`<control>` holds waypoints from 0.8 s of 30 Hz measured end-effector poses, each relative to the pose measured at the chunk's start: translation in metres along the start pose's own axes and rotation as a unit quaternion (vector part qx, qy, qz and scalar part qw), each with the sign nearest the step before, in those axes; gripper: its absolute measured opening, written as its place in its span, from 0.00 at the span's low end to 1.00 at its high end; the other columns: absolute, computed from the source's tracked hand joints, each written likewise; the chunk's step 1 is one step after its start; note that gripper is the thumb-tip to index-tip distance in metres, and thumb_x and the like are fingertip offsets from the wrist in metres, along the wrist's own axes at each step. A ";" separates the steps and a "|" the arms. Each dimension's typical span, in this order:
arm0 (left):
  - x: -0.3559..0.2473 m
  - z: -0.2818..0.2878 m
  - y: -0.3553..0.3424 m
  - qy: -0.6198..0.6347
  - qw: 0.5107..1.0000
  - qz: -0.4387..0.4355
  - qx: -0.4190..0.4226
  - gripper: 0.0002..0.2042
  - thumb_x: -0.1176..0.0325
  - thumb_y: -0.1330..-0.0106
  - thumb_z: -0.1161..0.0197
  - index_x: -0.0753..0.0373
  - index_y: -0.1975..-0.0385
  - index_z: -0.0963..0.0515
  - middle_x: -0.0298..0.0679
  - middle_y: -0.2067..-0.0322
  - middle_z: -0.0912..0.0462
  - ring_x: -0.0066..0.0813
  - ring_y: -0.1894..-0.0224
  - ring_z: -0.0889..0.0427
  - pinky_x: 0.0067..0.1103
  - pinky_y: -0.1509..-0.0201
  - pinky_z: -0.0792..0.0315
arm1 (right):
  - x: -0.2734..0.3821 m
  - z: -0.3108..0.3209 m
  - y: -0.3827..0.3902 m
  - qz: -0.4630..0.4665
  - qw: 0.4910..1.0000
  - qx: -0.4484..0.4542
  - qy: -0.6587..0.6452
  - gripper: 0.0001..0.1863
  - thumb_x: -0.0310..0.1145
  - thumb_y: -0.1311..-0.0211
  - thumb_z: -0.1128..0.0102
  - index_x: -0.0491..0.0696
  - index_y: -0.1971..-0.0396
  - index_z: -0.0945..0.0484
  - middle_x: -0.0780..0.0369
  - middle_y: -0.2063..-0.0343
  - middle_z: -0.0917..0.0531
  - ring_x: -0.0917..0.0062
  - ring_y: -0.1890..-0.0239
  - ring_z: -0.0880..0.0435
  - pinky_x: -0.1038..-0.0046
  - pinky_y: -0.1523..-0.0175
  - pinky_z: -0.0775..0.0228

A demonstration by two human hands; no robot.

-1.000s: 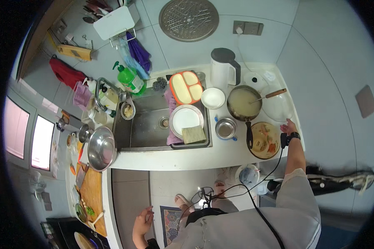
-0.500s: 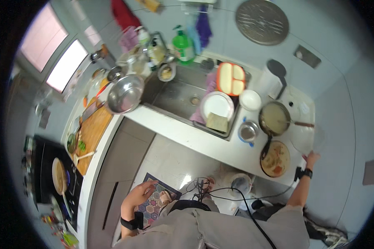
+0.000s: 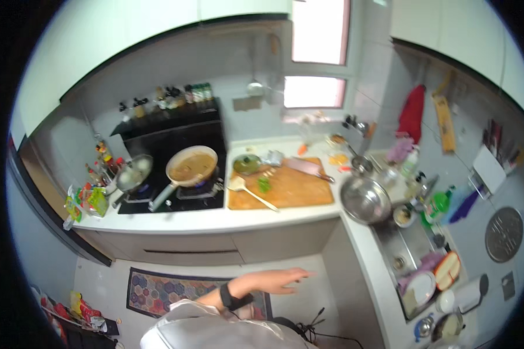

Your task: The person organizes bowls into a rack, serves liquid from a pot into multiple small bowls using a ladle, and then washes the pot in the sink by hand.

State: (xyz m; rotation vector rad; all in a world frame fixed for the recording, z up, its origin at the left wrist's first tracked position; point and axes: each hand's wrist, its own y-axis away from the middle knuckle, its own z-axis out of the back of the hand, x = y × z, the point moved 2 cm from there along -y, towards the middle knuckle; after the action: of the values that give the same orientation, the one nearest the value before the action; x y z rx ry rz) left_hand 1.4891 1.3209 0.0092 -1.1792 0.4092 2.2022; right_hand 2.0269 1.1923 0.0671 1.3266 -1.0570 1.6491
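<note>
My left hand (image 3: 276,281) reaches across in front of my body above the floor, fingers stretched out and apart, with nothing in it. A black band (image 3: 234,298) circles that wrist. My right hand is outside the picture. Beyond the left hand, on the counter, lies a wooden cutting board (image 3: 300,195) with a white spatula (image 3: 252,193), chopped greens (image 3: 264,185) and a cleaver (image 3: 306,167). To the left, on the black stove, a light frying pan (image 3: 192,167) holds brown sauce or liquid. Beside it stands a second pan (image 3: 135,173) with pale round pieces inside.
A steel bowl (image 3: 365,199) stands at the counter's corner, next to the sink (image 3: 399,238). Bottles and packets (image 3: 93,200) crowd the stove's left end. A patterned mat (image 3: 157,291) and a black cable (image 3: 317,328) lie on the floor. Cabinets (image 3: 128,29) overhang the stove.
My view has swung left from the sink counter to the stove and cutting board. My left hand now stretches rightward; my right hand, earlier at the counter's right end, has left the picture.
</note>
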 end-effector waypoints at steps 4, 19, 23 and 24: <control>-0.032 0.072 0.030 -0.098 0.991 -0.061 -0.070 0.34 0.74 0.50 0.42 0.55 0.42 0.50 0.46 0.46 0.45 0.42 0.45 0.40 0.31 0.44 0.42 | 0.046 -0.071 0.083 -0.052 0.981 0.185 -0.013 0.20 0.29 0.55 0.46 0.43 0.59 0.37 0.59 0.73 0.31 0.73 0.75 0.32 0.74 0.76 0.37; -0.103 0.246 0.252 -0.455 0.746 -0.139 -0.467 0.18 0.66 0.64 0.30 0.62 0.75 0.31 0.41 0.69 0.31 0.41 0.60 0.29 0.32 0.60 0.33 | 0.266 -0.420 0.401 0.011 0.425 0.897 -0.121 0.24 0.45 0.39 0.63 0.45 0.50 0.46 0.50 0.63 0.25 0.64 0.79 0.21 0.73 0.77 0.27; -0.154 0.281 0.335 -0.530 0.660 -0.040 -0.531 0.19 0.67 0.65 0.30 0.63 0.76 0.33 0.41 0.69 0.31 0.38 0.61 0.29 0.29 0.59 0.33 | 0.330 -0.457 0.451 0.161 0.361 0.899 -0.189 0.23 0.44 0.39 0.62 0.46 0.49 0.44 0.56 0.59 0.30 0.72 0.64 0.24 0.74 0.67 0.28; -0.169 0.284 0.354 -0.536 0.637 -0.012 -0.553 0.19 0.68 0.65 0.30 0.63 0.76 0.33 0.41 0.69 0.31 0.37 0.60 0.29 0.29 0.59 0.34 | 0.342 -0.472 0.464 0.199 0.364 0.887 -0.201 0.22 0.42 0.39 0.59 0.46 0.50 0.42 0.57 0.59 0.30 0.74 0.61 0.25 0.74 0.63 0.30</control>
State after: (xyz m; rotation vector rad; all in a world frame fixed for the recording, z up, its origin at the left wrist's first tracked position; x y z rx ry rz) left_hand 1.1523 1.1349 0.3038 -0.0183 -1.6180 2.6034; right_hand 1.3733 1.4772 0.2820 2.8908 1.2269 2.8944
